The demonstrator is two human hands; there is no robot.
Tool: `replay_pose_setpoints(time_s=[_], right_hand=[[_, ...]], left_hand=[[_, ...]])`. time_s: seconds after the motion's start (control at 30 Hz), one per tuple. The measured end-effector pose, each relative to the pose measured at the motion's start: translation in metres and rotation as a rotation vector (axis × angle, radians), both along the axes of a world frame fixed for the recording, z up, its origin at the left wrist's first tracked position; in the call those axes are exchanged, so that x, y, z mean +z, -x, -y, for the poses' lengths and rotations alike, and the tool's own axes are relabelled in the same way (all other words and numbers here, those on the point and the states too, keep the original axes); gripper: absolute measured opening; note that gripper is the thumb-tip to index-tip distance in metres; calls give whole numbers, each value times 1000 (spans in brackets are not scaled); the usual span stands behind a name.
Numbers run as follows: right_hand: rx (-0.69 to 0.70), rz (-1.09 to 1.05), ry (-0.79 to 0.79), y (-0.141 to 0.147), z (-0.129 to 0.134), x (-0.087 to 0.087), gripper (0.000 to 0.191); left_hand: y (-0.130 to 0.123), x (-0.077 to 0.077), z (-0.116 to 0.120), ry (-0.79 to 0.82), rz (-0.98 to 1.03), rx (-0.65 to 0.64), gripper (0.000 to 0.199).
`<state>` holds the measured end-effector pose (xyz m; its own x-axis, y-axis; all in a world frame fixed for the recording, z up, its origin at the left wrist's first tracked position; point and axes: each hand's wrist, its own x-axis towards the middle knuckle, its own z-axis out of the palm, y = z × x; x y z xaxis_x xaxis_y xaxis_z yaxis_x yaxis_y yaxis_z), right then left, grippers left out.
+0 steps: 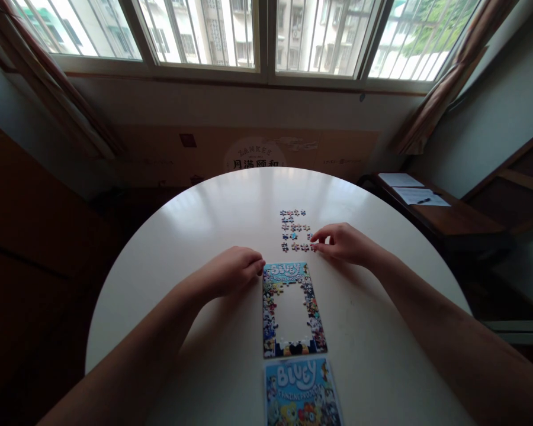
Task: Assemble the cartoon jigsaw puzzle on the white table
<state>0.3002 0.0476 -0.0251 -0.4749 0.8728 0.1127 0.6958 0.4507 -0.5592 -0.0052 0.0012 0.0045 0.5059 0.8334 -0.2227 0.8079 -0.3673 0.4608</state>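
Observation:
My right hand (340, 241) reaches in from the right, its thumb and forefinger apart, with the fingertips at the right edge of a group of loose jigsaw pieces (294, 227). One piece lies right at the fingertips; I see none lifted. My left hand (237, 269) has its fingers curled together beside the upper left corner of a partly assembled jigsaw puzzle (269, 319). Whatever those fingers may hold is hidden. The puzzle's border is joined up, headed "Bluey", around a pale bare middle.
A printed "Bluey" picture (302, 393) lies just below the puzzle, cut off by the frame. All this rests on a round white table (160, 236). Beyond it are a cardboard box (151, 151) and windows. To the right, a dark side table (453, 222) bears papers (420, 196) and a pen.

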Motion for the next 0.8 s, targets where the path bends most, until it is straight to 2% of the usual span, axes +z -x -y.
replay_pose_setpoints(time_s=[0.23, 0.4, 0.53, 0.6, 0.7, 0.8], right_hand=[[-25, 170, -21, 6, 8, 11, 17], [-28, 229, 53, 5, 11, 19, 17], [27, 163, 150, -3, 10, 21, 19], [0, 113, 177, -6, 10, 20, 22], [-82, 93, 177, -9, 10, 19, 20], [-78, 105, 128, -7, 13, 20, 17]], left_hand=[[-1, 1, 1, 10, 2, 3, 39], [0, 1, 0, 11, 0, -6, 39], [0, 2, 1, 15, -2, -5, 39], [0, 2, 2, 9, 2, -4, 39], [1, 1, 1, -9, 16, -8, 40], [1, -1, 1, -24, 27, -18, 41]])
